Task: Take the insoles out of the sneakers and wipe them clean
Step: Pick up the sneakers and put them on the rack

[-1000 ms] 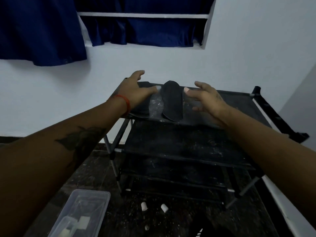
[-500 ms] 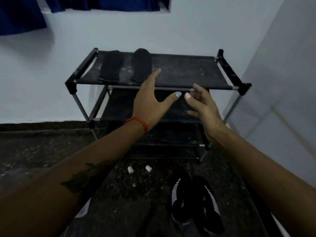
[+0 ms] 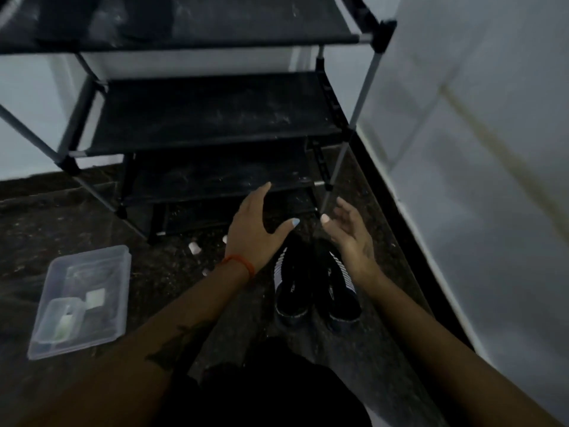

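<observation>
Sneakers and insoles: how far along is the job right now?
Two dark shapes, apparently insoles, lie on the rack's top shelf, blurred. Both hands, left and right, are open and empty above the sneakers on the floor. Whether wiping is finished cannot be told.

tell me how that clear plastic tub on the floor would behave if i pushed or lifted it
The clear plastic tub looks thin-walled and holds only a smaller container and a pale item, so it is probably light and may flex if lifted by one edge. Its flat, low shape suggests it would slide on the floor rather than tip.
</observation>
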### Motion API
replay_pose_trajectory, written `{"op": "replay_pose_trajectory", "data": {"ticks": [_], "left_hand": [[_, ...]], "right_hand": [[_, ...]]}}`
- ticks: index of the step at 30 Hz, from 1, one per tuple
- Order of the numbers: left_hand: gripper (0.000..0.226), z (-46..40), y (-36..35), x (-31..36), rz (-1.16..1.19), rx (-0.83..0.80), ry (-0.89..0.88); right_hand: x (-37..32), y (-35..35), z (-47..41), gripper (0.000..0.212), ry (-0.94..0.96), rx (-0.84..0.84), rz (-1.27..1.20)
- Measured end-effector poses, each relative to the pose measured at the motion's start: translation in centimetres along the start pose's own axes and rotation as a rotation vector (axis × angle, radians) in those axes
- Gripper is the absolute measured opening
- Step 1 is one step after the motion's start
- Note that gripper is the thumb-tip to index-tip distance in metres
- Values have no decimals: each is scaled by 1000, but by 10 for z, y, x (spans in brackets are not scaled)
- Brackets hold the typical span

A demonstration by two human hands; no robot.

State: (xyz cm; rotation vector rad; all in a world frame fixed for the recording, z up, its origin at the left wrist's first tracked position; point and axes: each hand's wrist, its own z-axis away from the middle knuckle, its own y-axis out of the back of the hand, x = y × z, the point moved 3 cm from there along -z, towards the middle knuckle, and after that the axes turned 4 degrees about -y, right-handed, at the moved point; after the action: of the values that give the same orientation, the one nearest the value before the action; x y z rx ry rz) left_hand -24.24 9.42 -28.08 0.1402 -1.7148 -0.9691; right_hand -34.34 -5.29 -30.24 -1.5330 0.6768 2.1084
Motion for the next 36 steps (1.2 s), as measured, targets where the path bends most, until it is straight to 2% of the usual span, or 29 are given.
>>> {"op": "replay_pose_trajectory", "data": {"ticks": [10,16,19,24,32,36], "left_hand": [[84,23,-115,-109,-142,-276,184],[102,37,-175,-169,-215,-501,310],[107,48,-195,-183,-204,-576,407],[103,60,-217,-198,-93,-623,593],[89,49,-205,-200,-40,-619,658],[80,36,-185,-184,-41,-612,638]], "right_hand": [[150,41,-24,62,-202,111,192],[230,55,-38,72,-262,99,678],[254,57,-41,75,-309,76,795],[276,52,-44,79,-421,-54,909],[267,55,-46,69,-461,25,907],[249,51,-43,65,-394,-2,850]]}}
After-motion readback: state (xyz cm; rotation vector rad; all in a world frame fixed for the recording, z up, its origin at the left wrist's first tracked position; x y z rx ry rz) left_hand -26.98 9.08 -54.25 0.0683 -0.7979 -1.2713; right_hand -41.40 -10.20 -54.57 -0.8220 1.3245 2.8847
